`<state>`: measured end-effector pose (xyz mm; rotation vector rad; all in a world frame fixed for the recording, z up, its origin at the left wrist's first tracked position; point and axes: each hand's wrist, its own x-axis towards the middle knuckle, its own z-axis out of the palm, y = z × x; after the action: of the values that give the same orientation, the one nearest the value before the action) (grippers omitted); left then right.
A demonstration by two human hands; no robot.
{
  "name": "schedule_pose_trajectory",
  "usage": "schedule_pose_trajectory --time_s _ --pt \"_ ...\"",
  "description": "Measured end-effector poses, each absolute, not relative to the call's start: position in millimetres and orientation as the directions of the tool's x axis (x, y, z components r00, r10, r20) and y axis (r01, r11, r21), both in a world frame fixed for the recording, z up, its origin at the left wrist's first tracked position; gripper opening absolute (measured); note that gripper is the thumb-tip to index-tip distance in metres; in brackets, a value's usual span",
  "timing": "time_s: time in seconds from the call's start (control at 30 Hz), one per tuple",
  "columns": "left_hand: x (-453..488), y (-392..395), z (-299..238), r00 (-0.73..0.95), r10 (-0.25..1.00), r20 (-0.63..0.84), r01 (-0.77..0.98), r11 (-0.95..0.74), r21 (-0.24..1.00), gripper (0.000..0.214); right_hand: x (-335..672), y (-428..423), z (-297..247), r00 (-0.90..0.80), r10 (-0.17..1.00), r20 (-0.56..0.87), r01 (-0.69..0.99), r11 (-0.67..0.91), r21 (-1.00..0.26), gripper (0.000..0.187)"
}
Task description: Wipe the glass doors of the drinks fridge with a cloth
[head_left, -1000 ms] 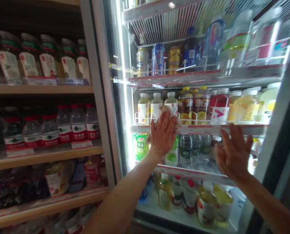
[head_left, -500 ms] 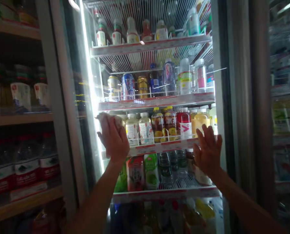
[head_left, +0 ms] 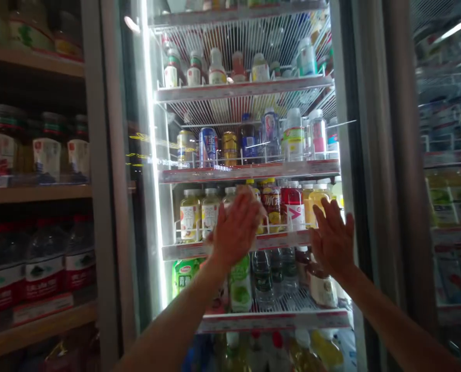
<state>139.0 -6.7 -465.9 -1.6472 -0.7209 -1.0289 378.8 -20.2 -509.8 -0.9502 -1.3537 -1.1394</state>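
Note:
My left hand is pressed flat against the glass door of a lit drinks fridge, with a pale cloth showing past its fingertips. It covers the middle shelf of yellow and red bottled drinks. To the right, my right hand rests on the same glass near the door's edge, fingers spread and holding nothing.
Wire shelves inside the fridge carry cans and several bottles. Wooden shelves at the left hold water bottles and jars. A dark door frame and a second fridge stand at the right.
My left hand slid with the cloth across the glass, left and then back toward the middle. My right hand stayed flat on the door. The view shifted as the door swung.

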Motion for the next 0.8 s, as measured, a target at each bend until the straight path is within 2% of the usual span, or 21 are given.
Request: schedule_pose_trajectory --time_s 0.07,0.17,0.27,0.33,0.4,0.53,0.6,0.67,0.73,0.8 --pt "101.7 -4.7 -445.1 0.186 0.015 0.982 0.945 -0.275 -0.175 0.05 378.7 -19.9 -505.0 -0.094 -0.062 0.994 0.97 0.221 0.105 0.059" --pt "48.7 -4.4 -423.2 -0.192 0.035 0.981 0.954 -0.227 0.195 0.054 375.3 -18.4 -497.9 -0.077 -0.068 0.995 0.97 0.227 0.091 0.06" --pt "24.6 -5.7 -414.2 -0.4 0.021 0.916 0.896 -0.203 0.395 0.057 370.4 -16.4 -489.4 -0.076 -0.086 0.993 0.965 0.246 0.095 0.06" --pt "31.4 -5.4 -411.7 -0.37 0.023 0.929 0.907 -0.209 0.367 0.057 365.9 -15.3 -482.1 -0.08 -0.101 0.992 0.959 0.264 0.105 0.06" --pt "53.3 -4.1 -410.0 -0.233 0.036 0.972 0.946 -0.225 0.235 0.055 359.5 -14.6 -473.4 -0.089 -0.117 0.989 0.953 0.277 0.119 0.06" --pt "112.7 -1.8 -404.1 0.16 0.054 0.986 0.951 -0.275 -0.14 0.051 342.3 -13.2 -452.3 -0.124 -0.155 0.98 0.941 0.295 0.166 0.061" --pt "132.5 -1.7 -397.4 0.407 0.032 0.913 0.875 -0.299 -0.38 0.049 335.1 -11.3 -441.2 -0.14 -0.178 0.974 0.938 0.293 0.188 0.061" --pt "136.1 -2.0 -386.3 0.564 0.025 0.825 0.788 -0.314 -0.529 0.047 331.1 -8.4 -431.3 -0.157 -0.186 0.97 0.939 0.275 0.205 0.06" --pt "121.2 -2.4 -371.2 0.551 0.049 0.833 0.801 -0.312 -0.511 0.048 331.0 -5.4 -423.9 -0.172 -0.171 0.97 0.943 0.255 0.212 0.059" --pt "91.7 -2.9 -355.0 0.36 0.09 0.929 0.901 -0.29 -0.321 0.049 333.7 -3.3 -419.4 -0.172 -0.157 0.972 0.947 0.245 0.207 0.058"
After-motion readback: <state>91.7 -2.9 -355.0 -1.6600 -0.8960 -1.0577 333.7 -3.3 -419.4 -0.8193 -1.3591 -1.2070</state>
